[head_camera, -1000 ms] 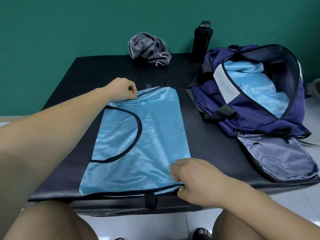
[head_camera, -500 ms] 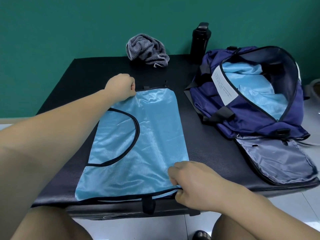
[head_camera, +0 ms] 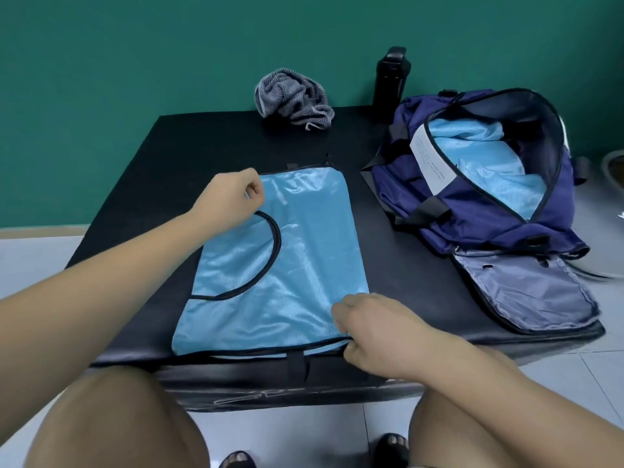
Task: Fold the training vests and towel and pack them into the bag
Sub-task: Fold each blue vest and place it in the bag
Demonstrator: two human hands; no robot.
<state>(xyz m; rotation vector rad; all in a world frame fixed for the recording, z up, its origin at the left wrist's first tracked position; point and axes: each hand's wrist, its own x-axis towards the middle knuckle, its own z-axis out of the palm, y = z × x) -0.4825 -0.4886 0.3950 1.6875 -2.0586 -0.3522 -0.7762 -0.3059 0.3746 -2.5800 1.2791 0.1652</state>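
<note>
A light blue training vest [head_camera: 297, 265] with black trim lies flat, folded lengthwise, on the black table [head_camera: 162, 157]. My left hand [head_camera: 229, 195] pinches its far left corner. My right hand [head_camera: 374, 329] grips its near right corner at the table's front edge. A crumpled grey striped towel [head_camera: 293, 96] sits at the back of the table. The navy bag [head_camera: 472, 211] lies open on the right, with light blue vest fabric [head_camera: 486, 160] inside and its grey-lined flap [head_camera: 520, 292] folded out toward me.
A black bottle [head_camera: 390, 77] stands at the back beside the bag, against the green wall. My knees and feet are below the table's front edge. Bare black tabletop shows to the left of the vest and between vest and bag.
Both hands keep their hold on the vest corners. The vest's far left corner has lifted slightly under my left hand; the view has shifted a little.
</note>
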